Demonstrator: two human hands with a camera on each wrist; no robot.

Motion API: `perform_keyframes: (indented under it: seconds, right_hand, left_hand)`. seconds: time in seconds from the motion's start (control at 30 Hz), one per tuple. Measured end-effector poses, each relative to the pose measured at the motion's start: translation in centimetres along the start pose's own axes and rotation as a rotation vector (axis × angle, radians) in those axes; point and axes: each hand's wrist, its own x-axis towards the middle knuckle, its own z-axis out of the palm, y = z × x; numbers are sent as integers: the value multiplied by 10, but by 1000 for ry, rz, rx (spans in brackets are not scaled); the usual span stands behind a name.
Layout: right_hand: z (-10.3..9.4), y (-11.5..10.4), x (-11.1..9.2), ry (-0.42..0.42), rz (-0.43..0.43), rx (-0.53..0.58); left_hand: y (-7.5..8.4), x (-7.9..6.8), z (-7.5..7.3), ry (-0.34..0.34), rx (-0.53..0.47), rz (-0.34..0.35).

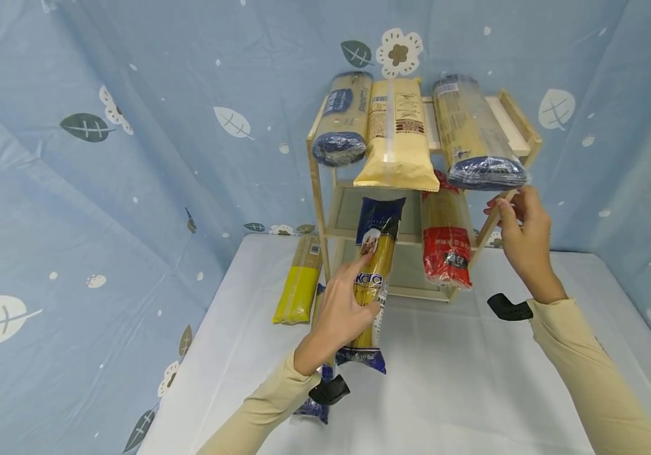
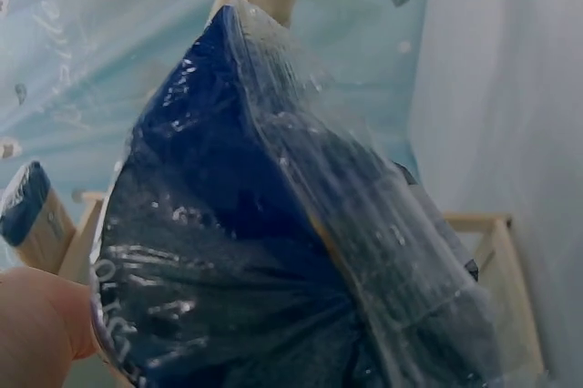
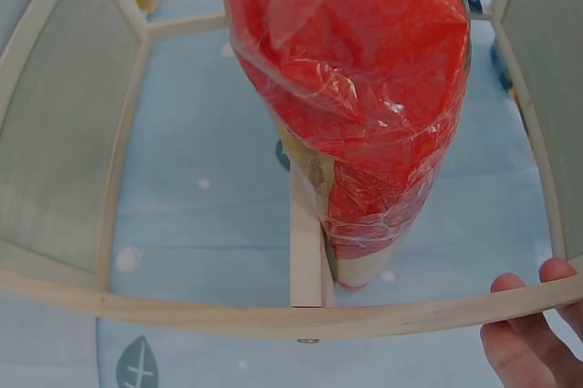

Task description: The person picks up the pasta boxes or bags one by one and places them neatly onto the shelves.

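Note:
My left hand (image 1: 339,313) grips a blue-ended spaghetti packet (image 1: 375,259), thumb on one side and fingers on the other, and holds it tilted in front of the wooden rack (image 1: 318,189). In the left wrist view the packet's dark blue end (image 2: 228,224) fills the middle, close to the camera. My right hand (image 1: 527,237) pinches the rack's right front post between thumb and fingers. The right wrist view shows those fingers (image 3: 524,352) around the wooden bar. A red pasta packet (image 1: 447,253) lies on the middle shelf, its front end jutting out.
On the top shelf lie two blue-ended spaghetti packets (image 1: 344,117) (image 1: 473,126) and a cream packet (image 1: 396,136) between them. A yellow packet (image 1: 298,278) rests on the white table (image 1: 473,379), left of the rack. Another blue-ended packet (image 1: 313,409) lies partly under my left forearm.

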Motion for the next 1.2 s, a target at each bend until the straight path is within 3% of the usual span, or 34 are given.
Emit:
perform_keyframes:
  seconds: [0.27, 0.47, 0.93, 1.2]
  right_hand:
    - [-1, 1, 0, -5, 9, -5]
    - [-2, 1, 0, -8, 11, -12]
    - [-2, 3, -1, -7, -3, -13]
    - [-1, 2, 0, -9, -14, -19]
  left_hand:
    - [5, 37, -1, -21, -40, -18]
    - [8, 59, 1, -32, -9, -63]
    - [13, 98, 12, -76, 35, -78]
    - [15, 117, 14, -118, -9, -72]
